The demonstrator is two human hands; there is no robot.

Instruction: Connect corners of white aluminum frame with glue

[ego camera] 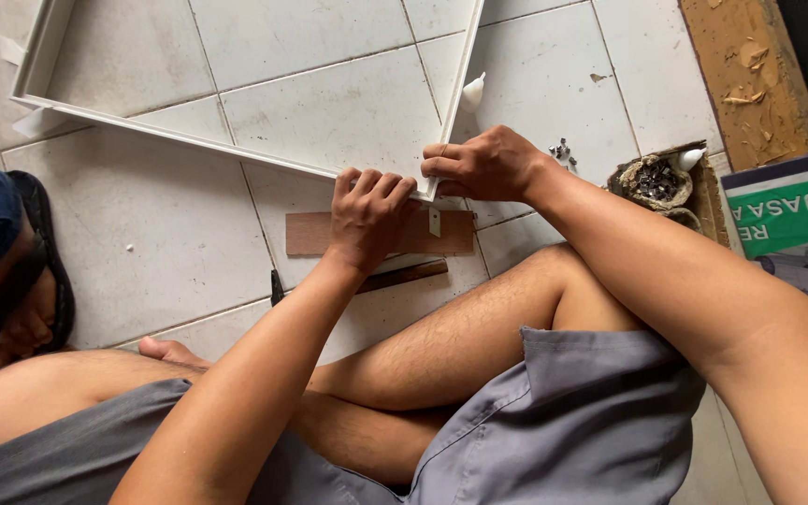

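A white frame point(236, 147) of thin moulding lies on the tiled floor, its near corner resting over a small brown wooden board point(310, 234). My left hand point(367, 217) presses down on the frame's lower rail at that corner, fingers curled over it. My right hand point(483, 165) pinches the corner from the right side rail, fingers closed on the moulding. Both hands meet at the same corner, almost touching. I sit cross-legged on the floor, knees below the hands.
A hammer point(404, 275) lies under my left wrist beside the board. A white glue bottle tip point(472, 91) shows by the frame's right rail. Small nails point(563, 150) and a woven bowl of nails point(655, 181) sit right. Another person's sandalled foot point(21, 299) is left.
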